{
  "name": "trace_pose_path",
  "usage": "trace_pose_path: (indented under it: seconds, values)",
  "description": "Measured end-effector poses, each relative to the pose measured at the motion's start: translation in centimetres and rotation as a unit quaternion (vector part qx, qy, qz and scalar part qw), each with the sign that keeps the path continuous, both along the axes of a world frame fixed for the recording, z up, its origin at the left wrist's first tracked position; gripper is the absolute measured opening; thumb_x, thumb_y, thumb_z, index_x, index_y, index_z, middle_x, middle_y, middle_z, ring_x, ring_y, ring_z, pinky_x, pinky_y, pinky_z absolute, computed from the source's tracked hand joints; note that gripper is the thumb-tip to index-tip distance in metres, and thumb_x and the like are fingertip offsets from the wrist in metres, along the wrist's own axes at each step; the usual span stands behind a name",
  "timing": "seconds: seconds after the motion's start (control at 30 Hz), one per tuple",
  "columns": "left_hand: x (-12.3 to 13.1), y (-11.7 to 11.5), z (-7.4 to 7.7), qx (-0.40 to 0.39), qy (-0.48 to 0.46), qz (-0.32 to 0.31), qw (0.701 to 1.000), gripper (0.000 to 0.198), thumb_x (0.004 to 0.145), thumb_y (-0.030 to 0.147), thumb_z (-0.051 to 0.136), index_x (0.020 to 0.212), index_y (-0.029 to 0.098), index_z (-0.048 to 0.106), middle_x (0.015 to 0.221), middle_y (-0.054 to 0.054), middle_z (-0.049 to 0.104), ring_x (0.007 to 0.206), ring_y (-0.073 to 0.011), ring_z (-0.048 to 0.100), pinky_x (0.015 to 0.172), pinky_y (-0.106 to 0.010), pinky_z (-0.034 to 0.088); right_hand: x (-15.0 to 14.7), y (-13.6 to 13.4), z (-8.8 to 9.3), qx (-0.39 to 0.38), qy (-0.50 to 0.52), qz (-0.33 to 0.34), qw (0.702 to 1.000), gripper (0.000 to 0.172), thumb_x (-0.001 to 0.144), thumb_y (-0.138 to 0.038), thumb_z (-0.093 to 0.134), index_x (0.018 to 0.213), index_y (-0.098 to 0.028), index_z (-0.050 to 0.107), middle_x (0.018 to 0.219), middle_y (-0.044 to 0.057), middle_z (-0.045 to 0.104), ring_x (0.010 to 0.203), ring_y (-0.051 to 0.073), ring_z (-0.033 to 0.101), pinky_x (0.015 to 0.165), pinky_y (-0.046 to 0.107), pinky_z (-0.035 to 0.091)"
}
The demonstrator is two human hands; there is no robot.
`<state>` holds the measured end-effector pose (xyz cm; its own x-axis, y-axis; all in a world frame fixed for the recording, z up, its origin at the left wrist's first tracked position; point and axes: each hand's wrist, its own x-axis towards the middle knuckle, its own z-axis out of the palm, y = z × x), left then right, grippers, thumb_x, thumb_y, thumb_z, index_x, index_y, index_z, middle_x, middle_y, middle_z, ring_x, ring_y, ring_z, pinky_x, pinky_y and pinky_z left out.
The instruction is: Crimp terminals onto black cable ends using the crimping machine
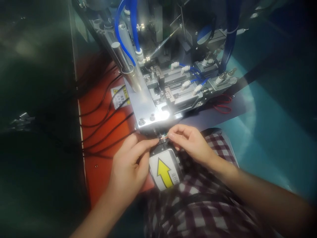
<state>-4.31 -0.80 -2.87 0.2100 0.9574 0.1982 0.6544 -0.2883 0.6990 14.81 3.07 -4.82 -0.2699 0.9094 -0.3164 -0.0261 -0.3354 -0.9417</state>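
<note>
Both your hands meet at the near edge of the machine (146, 104), just in front of its brightly lit metal end. Your right hand (189, 140) has thumb and forefinger pinched together on some thin wires (164, 136), its remaining fingers curled. The wires lie in the narrow gap between your two hands, just above the arrow label (160, 170); their ends are too small to make out. Your left hand (131, 158) comes in from the other side, forefinger stretched out so its tip is at the wires, thumb lower down and apart from that tip. You cannot tell from this view whether those fingers grip the wires or only touch them.

Beside your left hand, black cables (106, 115) cross the orange-red base (99, 180), near a warning label (120, 97). Blue hoses (135, 26) rise above the machine, and checked cloth (198, 215) lies below your right forearm.
</note>
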Motion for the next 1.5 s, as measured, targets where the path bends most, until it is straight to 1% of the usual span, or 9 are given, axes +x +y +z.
trace_pose_path:
  seconds: [0.27, 0.43, 0.53, 0.67, 0.8, 0.97, 1.1, 1.27, 1.5]
  values:
    - [0.11, 0.10, 0.06, -0.006, 0.000, 0.002, 1.000, 0.029, 0.088, 0.006, 0.051, 0.104, 0.021, 0.070, 0.090, -0.001, 0.058, 0.085, -0.0106, 0.058, 0.071, -0.019, 0.047, -0.10, -0.19, 0.30, -0.038, 0.022, -0.004, 0.999, 0.012, 0.080, -0.021, 0.063, 0.072, -0.014, 0.060, 0.055, -0.007, 0.051, 0.047, 0.006, 0.045, 0.048, 0.020, 0.036]
    - [0.08, 0.07, 0.13, -0.001, 0.003, 0.004, 1.000, 0.029, 0.088, 0.007, 0.051, 0.105, 0.021, 0.070, 0.085, 0.000, 0.056, 0.079, -0.0098, 0.057, 0.065, -0.018, 0.046, -0.43, -0.22, 0.47, -0.060, 0.022, -0.007, 0.998, 0.013, 0.082, -0.023, 0.062, 0.072, -0.014, 0.058, 0.051, -0.007, 0.050, 0.047, 0.006, 0.044, 0.048, 0.020, 0.035]
    - [0.02, 0.04, 0.15, -0.005, 0.009, 0.002, 1.000, 0.028, 0.088, 0.008, 0.051, 0.104, 0.021, 0.070, 0.085, -0.001, 0.056, 0.078, -0.0098, 0.057, 0.065, -0.018, 0.046, -0.52, -0.22, 0.70, -0.067, 0.009, -0.006, 0.998, 0.012, 0.081, -0.021, 0.061, 0.072, -0.015, 0.057, 0.050, -0.007, 0.049, 0.047, 0.007, 0.044, 0.048, 0.020, 0.035]
    - [0.07, 0.10, 0.20, -0.010, 0.015, 0.004, 1.000, 0.027, 0.088, 0.009, 0.051, 0.103, 0.020, 0.071, 0.086, -0.001, 0.058, 0.080, -0.0106, 0.058, 0.068, -0.019, 0.046, -0.59, -0.29, 0.82, -0.047, -0.029, -0.011, 0.998, 0.009, 0.079, -0.019, 0.060, 0.072, -0.015, 0.057, 0.053, -0.006, 0.050, 0.049, 0.008, 0.044, 0.048, 0.021, 0.033]
    - [0.19, 0.20, 0.25, -0.018, 0.021, 0.012, 1.000, 0.027, 0.088, 0.010, 0.052, 0.102, 0.021, 0.071, 0.084, -0.001, 0.058, 0.077, -0.0107, 0.058, 0.063, -0.019, 0.046, -0.73, -0.39, 0.67, 0.000, -0.067, -0.023, 0.997, 0.007, 0.077, -0.019, 0.061, 0.072, -0.016, 0.057, 0.058, -0.004, 0.051, 0.052, 0.009, 0.044, 0.049, 0.022, 0.033]
    - [0.21, 0.24, 0.29, -0.021, 0.018, 0.014, 1.000, 0.027, 0.088, 0.011, 0.051, 0.102, 0.022, 0.071, 0.086, -0.002, 0.060, 0.079, -0.0124, 0.059, 0.063, -0.020, 0.047, -0.44, -0.49, 0.53, -0.030, -0.048, -0.012, 0.998, 0.013, 0.080, -0.027, 0.062, 0.075, -0.016, 0.058, 0.059, -0.003, 0.051, 0.052, 0.009, 0.045, 0.048, 0.023, 0.034]
    - [0.17, 0.21, 0.22, -0.016, 0.011, 0.010, 1.000, 0.028, 0.088, 0.010, 0.051, 0.103, 0.022, 0.071, 0.087, -0.002, 0.059, 0.079, -0.0121, 0.059, 0.064, -0.020, 0.047, 0.03, -0.44, 0.54, 0.008, -0.074, -0.018, 0.997, 0.014, 0.080, -0.029, 0.063, 0.080, -0.016, 0.061, 0.063, -0.002, 0.054, 0.054, 0.010, 0.047, 0.051, 0.024, 0.037]
    - [0.19, 0.15, 0.10, -0.012, 0.006, 0.011, 1.000, 0.028, 0.088, 0.009, 0.052, 0.104, 0.022, 0.071, 0.088, -0.001, 0.059, 0.082, -0.0119, 0.059, 0.067, -0.020, 0.047, -0.06, -0.21, 0.43, 0.054, -0.095, -0.009, 0.994, 0.010, 0.081, -0.026, 0.062, 0.079, -0.016, 0.061, 0.070, 0.001, 0.059, 0.060, 0.012, 0.051, 0.055, 0.026, 0.041]
    - [0.14, 0.11, 0.30, -0.017, -0.006, 0.007, 1.000, 0.028, 0.088, 0.008, 0.052, 0.105, 0.020, 0.071, 0.091, -0.002, 0.060, 0.086, -0.0116, 0.059, 0.071, -0.019, 0.047, -0.33, -0.31, 0.35, 0.074, -0.088, 0.005, 0.993, 0.011, 0.085, -0.026, 0.058, 0.079, -0.017, 0.058, 0.077, 0.003, 0.060, 0.068, 0.015, 0.055, 0.063, 0.028, 0.045]
